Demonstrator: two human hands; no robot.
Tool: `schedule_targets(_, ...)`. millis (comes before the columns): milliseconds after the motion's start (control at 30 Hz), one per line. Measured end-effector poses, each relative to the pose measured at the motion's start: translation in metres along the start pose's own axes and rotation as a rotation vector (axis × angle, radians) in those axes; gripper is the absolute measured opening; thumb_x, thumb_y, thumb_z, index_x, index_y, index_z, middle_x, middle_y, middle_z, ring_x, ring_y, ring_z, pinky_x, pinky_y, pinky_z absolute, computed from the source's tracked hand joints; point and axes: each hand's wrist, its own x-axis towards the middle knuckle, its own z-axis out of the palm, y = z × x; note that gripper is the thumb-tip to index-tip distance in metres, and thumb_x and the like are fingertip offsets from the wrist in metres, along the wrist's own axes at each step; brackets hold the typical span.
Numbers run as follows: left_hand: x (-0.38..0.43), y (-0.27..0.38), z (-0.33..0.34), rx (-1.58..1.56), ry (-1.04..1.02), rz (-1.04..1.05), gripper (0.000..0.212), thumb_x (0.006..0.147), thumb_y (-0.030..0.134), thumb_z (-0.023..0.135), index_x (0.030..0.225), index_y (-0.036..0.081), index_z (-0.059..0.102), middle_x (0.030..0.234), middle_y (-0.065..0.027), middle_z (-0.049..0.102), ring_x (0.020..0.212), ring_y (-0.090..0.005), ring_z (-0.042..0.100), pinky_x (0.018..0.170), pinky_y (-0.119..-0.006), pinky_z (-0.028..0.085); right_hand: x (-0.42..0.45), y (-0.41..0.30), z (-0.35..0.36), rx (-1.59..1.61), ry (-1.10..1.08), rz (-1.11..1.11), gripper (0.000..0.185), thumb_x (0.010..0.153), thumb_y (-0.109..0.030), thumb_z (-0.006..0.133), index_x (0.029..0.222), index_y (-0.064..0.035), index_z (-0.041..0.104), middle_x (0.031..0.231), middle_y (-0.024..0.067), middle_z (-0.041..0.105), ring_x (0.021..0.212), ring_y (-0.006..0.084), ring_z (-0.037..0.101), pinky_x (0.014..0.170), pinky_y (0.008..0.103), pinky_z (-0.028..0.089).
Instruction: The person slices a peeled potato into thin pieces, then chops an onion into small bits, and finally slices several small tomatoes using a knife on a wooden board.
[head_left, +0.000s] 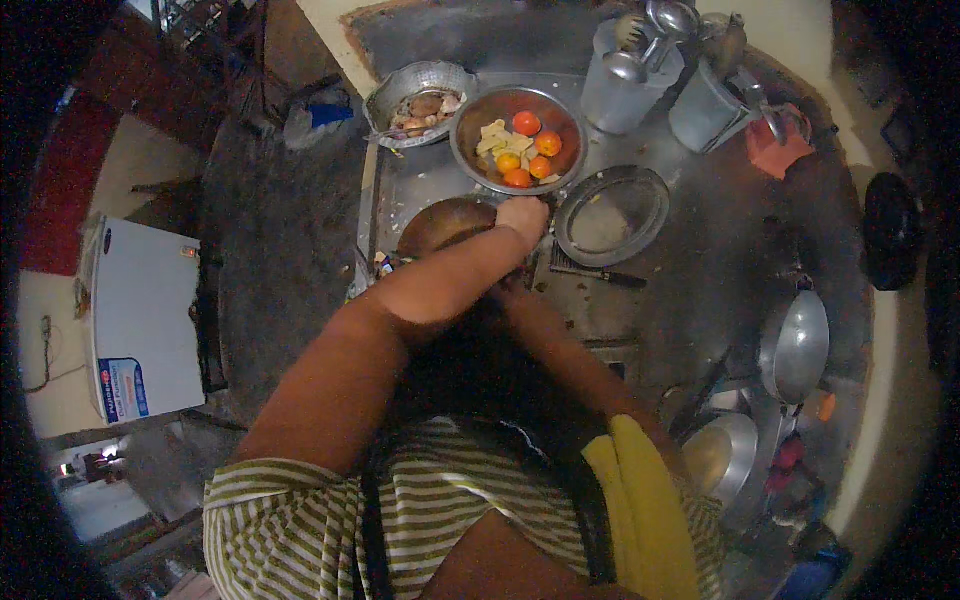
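My left hand reaches in front of a steel bowl, its fingers curled out of sight. The bowl holds several orange-red tomatoes and pale slices of some vegetable. Just left of that hand, partly under my left forearm, is a round brown board or vessel. My right hand is dark and mostly hidden beneath the left forearm, so what it touches cannot be made out. Right of my hands lies an oval metal dish, with a black-handled utensil at its near edge.
A dented metal basin with food pieces stands behind. Plastic containers with ladles stand at the back right. A wok and a metal pan lid are at the right. A white appliance stands at the left.
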Motion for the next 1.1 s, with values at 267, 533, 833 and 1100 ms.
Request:
schedule_targets(267, -0.088, -0.049, -0.058, -0.649, 0.478, 0.103, 0.034, 0.077, 0.015, 0.068, 0.111, 0.014, 0.063, 0.101, -0.0187, 0.067, 0.094, -0.0407, 0.065, 0.083, -0.045, 0.053, -0.001, 0.023, 0.013, -0.264, -0.221, 0.093, 0.064, 0.087, -0.013, 0.058, 0.146, -0.0190, 0.035, 0.117, 0.0269, 0.060, 0.088, 0.0460, 0.065, 0.078, 0.0525, 0.053)
schedule_targets(533, -0.145, -0.095, -0.014, -1.070, 0.270, -0.315, 0.023, 0.078, 0.007, 0.077, 0.098, -0.001, 0.069, 0.087, -0.0082, 0.072, 0.075, -0.0142, 0.067, 0.070, -0.029, 0.054, -0.034, -0.013, -0.031, 0.285, 0.065, 0.182, 0.067, 0.095, -0.017, 0.052, 0.152, -0.0361, 0.023, 0.098, 0.0278, 0.066, 0.089, 0.0482, 0.064, 0.075, 0.0530, 0.050)
schedule_targets(833, -0.135, -0.104, 0.033, -0.977, 0.546, -0.280, 0.017, 0.077, 0.017, 0.081, 0.087, 0.005, 0.077, 0.082, -0.0131, 0.074, 0.072, -0.0206, 0.070, 0.070, -0.033, 0.053, -0.041, -0.026, -0.028, 0.113, -0.087, 0.247, 0.078, 0.091, -0.008, 0.049, 0.154, -0.0376, 0.013, 0.099, 0.0294, 0.066, 0.089, 0.0458, 0.066, 0.079, 0.0558, 0.050)
schedule_targets(1100, -0.137, -0.099, 0.032, -0.923, 0.549, -0.245, 0.013, 0.081, 0.011, 0.076, 0.091, 0.004, 0.077, 0.090, -0.0104, 0.075, 0.080, -0.0175, 0.071, 0.077, -0.030, 0.054, -0.051, -0.036, -0.035, -0.037, -0.095, 0.216, 0.080, 0.091, -0.002, 0.043, 0.154, -0.0384, 0.010, 0.092, 0.0290, 0.066, 0.083, 0.0460, 0.067, 0.072, 0.0574, 0.051)
